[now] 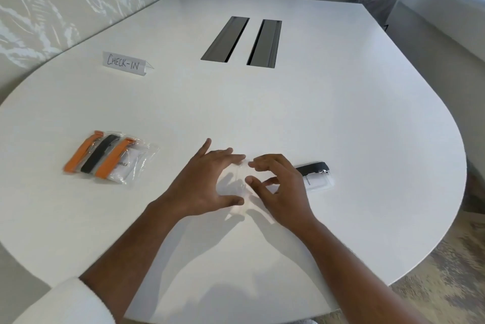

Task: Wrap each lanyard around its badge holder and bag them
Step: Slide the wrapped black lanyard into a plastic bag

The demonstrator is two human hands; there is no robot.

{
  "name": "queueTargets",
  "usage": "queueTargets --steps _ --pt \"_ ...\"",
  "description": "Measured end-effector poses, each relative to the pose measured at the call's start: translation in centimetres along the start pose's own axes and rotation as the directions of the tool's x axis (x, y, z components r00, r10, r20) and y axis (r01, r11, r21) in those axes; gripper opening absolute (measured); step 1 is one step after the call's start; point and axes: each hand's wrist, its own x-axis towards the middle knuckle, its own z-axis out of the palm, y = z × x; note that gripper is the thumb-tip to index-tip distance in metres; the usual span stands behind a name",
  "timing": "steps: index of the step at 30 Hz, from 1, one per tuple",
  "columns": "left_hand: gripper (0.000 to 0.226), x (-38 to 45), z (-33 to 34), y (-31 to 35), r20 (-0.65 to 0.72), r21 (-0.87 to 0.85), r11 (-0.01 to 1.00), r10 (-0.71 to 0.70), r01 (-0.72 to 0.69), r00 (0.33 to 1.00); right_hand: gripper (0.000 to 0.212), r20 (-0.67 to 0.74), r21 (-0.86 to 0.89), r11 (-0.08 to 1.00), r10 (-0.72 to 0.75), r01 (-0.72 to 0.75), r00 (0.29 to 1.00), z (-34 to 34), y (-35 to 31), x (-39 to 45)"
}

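My left hand (207,182) and right hand (278,187) pinch the clear bag (237,182) to open its mouth; last wrapped badge (315,175) waits just right of it

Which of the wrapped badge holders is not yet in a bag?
The black-lanyard badge holder lying alone by the right hand. The other three, two orange and one black, lie together inside the clear bag at the left.

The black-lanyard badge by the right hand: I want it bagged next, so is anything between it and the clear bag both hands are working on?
Nothing visible except the right hand itself, which lies between the black-lanyard badge and the clear bag.
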Motion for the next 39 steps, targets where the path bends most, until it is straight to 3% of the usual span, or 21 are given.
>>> queueTargets --steps 4,8,10,12,14,16,19,24,27,32,39 --pt "0.103 -0.1 1.1 0.1 0.097 0.091 0.994 -0.067 0.059 0.993 0.004 -0.102 -0.048 0.996 0.069 -0.074 0.992 -1.9 0.9 -0.4" --pt "0.118 0.8 1.3 1.5 0.148 0.041 0.988 -0.151 0.146 0.977 0.013 -0.199 -0.121 0.973 0.169 -0.195 0.965 -4.8 2.6 0.0" --pt "0.101 1.3 1.7 3.2 0.035 -0.023 0.976 -0.214 0.215 0.976 0.016 -0.248 -0.136 0.959 0.211 -0.25 0.945 -6.4 3.4 0.4" --pt "0.063 1.8 2.5 5.4 -0.172 -0.056 0.964 -0.268 0.262 0.948 0.019 -0.306 -0.167 0.94 0.238 -0.298 0.922 -7.9 4.1 1.0" --pt "0.029 2.7 3.5 7.7 -0.28 -0.061 0.952 -0.306 0.301 0.91 0.015 -0.326 -0.207 0.907 0.289 -0.366 0.9 -9.5 5.0 1.6" --pt "0.022 3.7 4.3 9.5 -0.206 -0.099 0.918 -0.396 0.383 0.895 0.005 -0.28 -0.245 0.854 0.39 -0.458 0.877 -10.8 6.1 2.1" --pt "0.033 5.5 5.3 11.0 -0.027 -0.162 0.819 -0.561 0.55 0.828 0.015 -0.187 -0.303 0.807 0.472 -0.507 0.862 -11.8 7.2 2.4" --pt "0.046 7.4 6.4 11.5 0.067 -0.249 0.744 -0.626 0.62 0.777 0.011 -0.143 -0.27 0.81 0.5 -0.52 0.854 -12.7 7.6 2.6" --pt "0.043 7.8 6.9 11.8 0.074 -0.436 0.636 -0.68 0.637 0.729 0.013 -0.132 -0.173 0.816 0.536 -0.552 0.834 -13.3 8.0 2.7" --pt "0.027 8.7 7.8 13.1 0.125 -0.768 0.305 -0.792 0.563 0.598 0.018 -0.094 0.101 0.803 0.596 -0.588 0.797 -14.2 8.5 2.1" --pt "0.028 9.1 8.2 14.5 0.263 -0.899 0.034 -0.756 0.438 0.6 0.021 0.122 0.344 0.739 0.577 -0.579 0.808 -14.8 9.0 2.1"
